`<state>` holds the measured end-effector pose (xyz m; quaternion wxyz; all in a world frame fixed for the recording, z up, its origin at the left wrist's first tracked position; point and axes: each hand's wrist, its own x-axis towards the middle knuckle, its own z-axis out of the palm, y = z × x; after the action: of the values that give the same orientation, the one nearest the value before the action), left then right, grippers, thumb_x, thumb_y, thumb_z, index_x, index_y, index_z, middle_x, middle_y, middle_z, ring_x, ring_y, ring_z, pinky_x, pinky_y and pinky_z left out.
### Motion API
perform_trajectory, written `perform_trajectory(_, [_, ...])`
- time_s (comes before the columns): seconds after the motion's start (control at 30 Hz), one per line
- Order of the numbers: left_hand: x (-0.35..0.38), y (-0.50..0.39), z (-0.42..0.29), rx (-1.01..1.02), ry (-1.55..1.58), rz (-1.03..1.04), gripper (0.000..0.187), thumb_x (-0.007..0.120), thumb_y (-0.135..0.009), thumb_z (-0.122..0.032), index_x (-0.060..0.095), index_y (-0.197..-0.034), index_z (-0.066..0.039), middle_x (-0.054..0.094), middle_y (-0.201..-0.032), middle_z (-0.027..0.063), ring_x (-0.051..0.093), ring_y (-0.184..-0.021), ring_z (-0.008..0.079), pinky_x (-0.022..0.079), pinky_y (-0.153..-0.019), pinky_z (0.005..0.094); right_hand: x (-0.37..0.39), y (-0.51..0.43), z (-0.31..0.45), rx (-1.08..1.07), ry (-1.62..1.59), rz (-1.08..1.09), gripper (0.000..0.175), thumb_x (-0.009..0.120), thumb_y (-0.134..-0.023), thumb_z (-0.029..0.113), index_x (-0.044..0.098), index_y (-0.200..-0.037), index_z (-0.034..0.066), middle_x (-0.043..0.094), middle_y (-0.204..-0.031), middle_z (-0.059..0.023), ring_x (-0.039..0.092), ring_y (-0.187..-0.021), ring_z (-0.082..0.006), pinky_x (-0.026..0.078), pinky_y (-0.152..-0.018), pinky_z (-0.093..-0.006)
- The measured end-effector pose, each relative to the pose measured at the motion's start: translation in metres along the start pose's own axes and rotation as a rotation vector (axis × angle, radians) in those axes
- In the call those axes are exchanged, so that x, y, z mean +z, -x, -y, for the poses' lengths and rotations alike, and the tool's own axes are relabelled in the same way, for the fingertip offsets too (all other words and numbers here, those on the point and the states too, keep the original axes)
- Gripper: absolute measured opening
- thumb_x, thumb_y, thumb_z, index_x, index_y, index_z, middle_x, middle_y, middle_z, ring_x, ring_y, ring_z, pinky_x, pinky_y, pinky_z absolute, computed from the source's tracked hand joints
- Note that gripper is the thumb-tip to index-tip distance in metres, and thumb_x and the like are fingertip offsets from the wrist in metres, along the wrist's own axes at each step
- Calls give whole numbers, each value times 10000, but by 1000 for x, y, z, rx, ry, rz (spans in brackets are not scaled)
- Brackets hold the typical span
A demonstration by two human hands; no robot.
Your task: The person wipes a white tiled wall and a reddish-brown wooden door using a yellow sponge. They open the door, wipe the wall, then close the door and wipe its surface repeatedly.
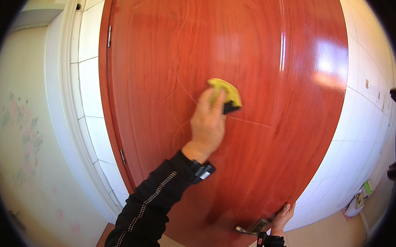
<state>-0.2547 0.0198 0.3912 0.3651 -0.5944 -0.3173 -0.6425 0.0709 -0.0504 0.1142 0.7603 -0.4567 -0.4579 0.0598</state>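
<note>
My left hand [208, 124] presses a yellow cloth [231, 91] with a dark part at its lower corner against the face of a reddish-brown wood-grain door [243, 152]. Slight blur shows on the hand and cloth. Thin curved lines mark the panel around them. At the lower right, my right hand [283, 216] grips the door's free edge, with its thumb on the front face; the other fingers are mostly hidden behind. Just left of that hand is a metal lever handle [247, 230]. Both wrists carry dark strapped devices.
Metal hinges [109, 36] join the door to its frame [104, 65] on the left. White tiled walls [330, 164] flank it. A floral-patterned panel [23, 131] stands far left. At right, a white container [354, 203] with a green item rests low by the wall, above the beige floor [322, 240].
</note>
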Motion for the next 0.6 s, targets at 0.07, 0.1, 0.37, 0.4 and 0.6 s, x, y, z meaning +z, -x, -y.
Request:
perform_trajectory(0.07, [11,4,-35,74,49,1,523,634,-822,27,610,-1340,-38,559,-1314,204,609,-1172,371,548,-938,418,-1,-2,-3,26,-14,17,672,524,-1020,541,535,-1285,-77,636,-1193,-165,589,-1076,-257,461,-981,-362])
perform_trajectory(0.1, [13,6,-48,111,101,11,675,689,-731,82,589,-1385,-52,533,-1347,219,584,-1208,399,543,-960,432,-1,-2,-4,19,-20,23,673,523,-1020,540,533,-1289,-77,635,-1198,-167,588,-1081,-258,458,-986,-363])
perform_trajectory(0.37, [8,16,-51,185,155,125,572,674,-784,36,635,-1343,-77,571,-1311,154,641,-1050,327,544,-869,405,-2,-3,-10,2,4,17,666,510,-1028,525,529,-1315,-76,631,-1229,-172,581,-1126,-270,443,-1009,-372])
perform_trajectory(0.4, [6,17,-39,170,122,84,566,668,-796,28,632,-1349,-85,577,-1312,161,636,-1073,342,537,-888,424,-2,-3,-11,-21,23,8,662,505,-1030,523,530,-1318,-73,630,-1233,-173,580,-1131,-270,440,-1013,-372])
perform_trajectory(0.6, [-25,24,75,30,-99,-23,546,636,-829,14,596,-1369,-57,569,-1336,199,597,-1194,388,522,-973,438,-5,-4,-21,-23,70,-5,651,472,-1040,530,540,-1334,-46,624,-1254,-162,577,-1145,-262,430,-1024,-364])
